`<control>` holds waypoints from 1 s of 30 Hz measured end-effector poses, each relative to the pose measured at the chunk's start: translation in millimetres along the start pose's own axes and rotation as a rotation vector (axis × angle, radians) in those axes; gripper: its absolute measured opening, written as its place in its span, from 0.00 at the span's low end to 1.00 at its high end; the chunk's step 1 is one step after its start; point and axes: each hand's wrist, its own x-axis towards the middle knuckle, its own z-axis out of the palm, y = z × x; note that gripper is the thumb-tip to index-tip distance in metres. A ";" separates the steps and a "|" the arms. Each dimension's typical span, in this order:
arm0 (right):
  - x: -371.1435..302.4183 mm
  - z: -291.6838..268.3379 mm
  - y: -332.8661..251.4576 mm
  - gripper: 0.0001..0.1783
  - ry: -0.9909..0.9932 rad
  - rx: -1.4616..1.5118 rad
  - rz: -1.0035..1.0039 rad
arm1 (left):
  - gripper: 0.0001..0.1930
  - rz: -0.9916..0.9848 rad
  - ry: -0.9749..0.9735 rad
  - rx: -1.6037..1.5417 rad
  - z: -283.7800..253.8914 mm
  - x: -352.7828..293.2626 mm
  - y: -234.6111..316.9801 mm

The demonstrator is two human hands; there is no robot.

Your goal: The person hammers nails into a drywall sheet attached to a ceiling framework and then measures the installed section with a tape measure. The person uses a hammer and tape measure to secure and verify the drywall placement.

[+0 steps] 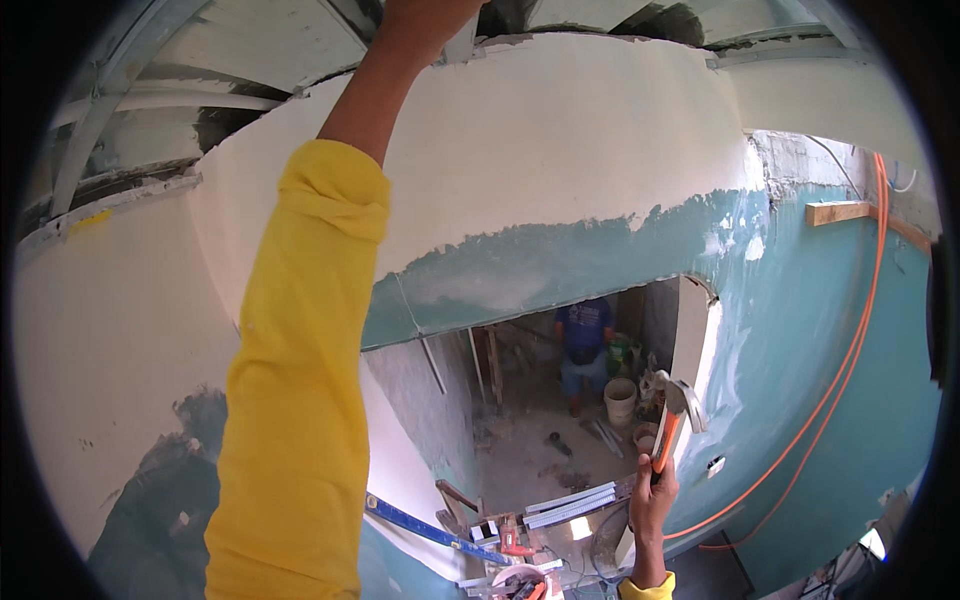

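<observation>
My left arm, in a yellow sleeve, reaches up to the ceiling. My left hand (428, 22) is at the top edge of the view beside a metal ceiling channel (461, 46); its fingers are cut off, so whether it holds anything does not show. At the lower right my right hand (651, 512) is closed around the orange handle of a claw hammer (668, 438). The hammer stands upright with its steel head at the top and its claw to the right.
Ahead is a partly skimmed white and teal wall (540, 130) with an opening. Beyond it a person (585, 335) in blue stands near a white bucket (620, 402). Below lie a blue spirit level (430, 530), a red power drill (515, 538) and metal channels (570, 506). An orange hose (850, 350) hangs right.
</observation>
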 end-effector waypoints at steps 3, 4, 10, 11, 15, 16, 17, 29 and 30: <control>-31.3 -16.4 26.6 0.12 -0.048 -0.035 0.084 | 0.14 -0.021 0.034 0.024 -5.2 -0.3 2.6; -44.7 -21.9 35.7 0.12 -0.049 -0.051 0.089 | 0.14 -0.002 0.036 0.035 -6.9 -2.0 2.8; -150.5 -74.2 114.4 0.15 -0.273 -0.330 0.261 | 0.18 0.126 0.082 0.084 -7.3 -8.5 8.6; -160.7 -86.5 112.0 0.23 -0.351 -0.443 0.202 | 0.19 0.103 0.072 0.045 -4.7 -11.6 12.1; -242.0 -133.0 180.5 0.26 -0.557 -0.535 0.296 | 0.17 -0.032 0.085 0.094 4.0 -14.8 25.8; -269.7 -145.7 206.6 0.27 -0.613 -0.560 0.343 | 0.16 -0.029 0.087 0.071 3.4 -12.8 21.4; -299.0 -158.2 235.6 0.28 -0.674 -0.577 0.393 | 0.15 -0.025 0.089 0.052 1.0 -6.8 12.7; -551.2 -282.4 355.5 0.10 -0.727 -0.817 -0.131 | 0.12 -0.074 0.063 0.044 -11.8 -0.5 -8.4; -546.5 -288.4 347.6 0.08 -0.717 -0.798 -0.106 | 0.12 -0.071 0.069 0.046 -8.5 0.3 -3.4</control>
